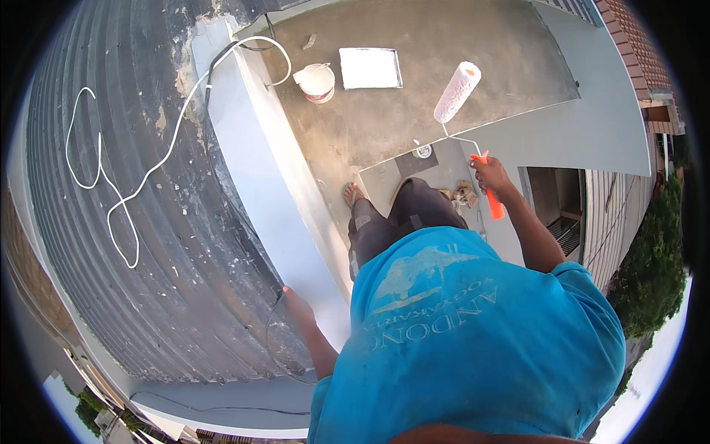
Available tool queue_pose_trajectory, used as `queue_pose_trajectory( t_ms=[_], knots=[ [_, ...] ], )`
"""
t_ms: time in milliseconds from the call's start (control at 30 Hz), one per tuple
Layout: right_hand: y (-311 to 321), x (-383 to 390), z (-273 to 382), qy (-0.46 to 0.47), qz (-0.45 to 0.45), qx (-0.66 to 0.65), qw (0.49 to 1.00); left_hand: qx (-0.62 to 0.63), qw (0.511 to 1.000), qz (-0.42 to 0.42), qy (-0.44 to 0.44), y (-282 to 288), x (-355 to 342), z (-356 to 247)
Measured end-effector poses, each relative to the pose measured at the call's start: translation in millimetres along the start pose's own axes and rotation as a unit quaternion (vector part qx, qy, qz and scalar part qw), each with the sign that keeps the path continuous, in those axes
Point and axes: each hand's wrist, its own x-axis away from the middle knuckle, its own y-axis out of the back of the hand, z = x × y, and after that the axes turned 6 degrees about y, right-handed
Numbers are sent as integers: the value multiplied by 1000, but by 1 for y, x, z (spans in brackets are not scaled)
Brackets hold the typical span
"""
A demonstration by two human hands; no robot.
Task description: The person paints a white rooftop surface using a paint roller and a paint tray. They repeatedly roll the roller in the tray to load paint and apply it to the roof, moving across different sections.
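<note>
My right hand (491,177) is wrapped round the orange handle of a paint roller (458,92). The roller's fluffy, whitish sleeve points away from me over the concrete slab. To its left lies a rectangular paint tray (370,68) full of white paint. Further left stands a paint bucket (316,83) with white paint smeared on its top and side. My left hand (298,305) rests on the top of the pale painted low wall (259,155), its fingers reaching the wall's outer edge; they look laid flat, though small in the view.
A dark corrugated roof (111,222) lies left of the wall, with a white cable (176,133) looped across it. The slab (444,37) ends at an edge before my legs; a small white pot (422,152) sits lower down. A window opening (555,203) is at right.
</note>
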Motion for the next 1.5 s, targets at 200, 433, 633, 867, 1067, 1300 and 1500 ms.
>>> queue_pose_trajectory(
  t_ms=[200, 433, 633, 867, 1067, 1300, 1500],
  knots=[
    [36, -79, 17, 28, -48, 62, 997, 32, 998, -49, -19, -6, -35, 43],
    [90, -222, 77, 79, -9, 201, 976, 64, 984, -104, 126, -22, -20, -29],
    [147, -363, 131, 223, 45, 302, 926, -83, 992, -89, 24, -142, -64, -242],
    [181, -417, 146, 190, 20, 216, 958, -315, 890, -6, -330, -371, -132, -583],
    [161, -395, 96, 66, -102, 117, 986, -392, 778, 19, -491, -475, -125, -738],
    [104, -256, 95, -86, -324, -66, 940, -396, 659, 49, -638, -554, -103, -860],
    [32, -202, 63, -200, -427, -232, 851, -366, 532, 98, -758, -652, -15, -909]
  ],
)
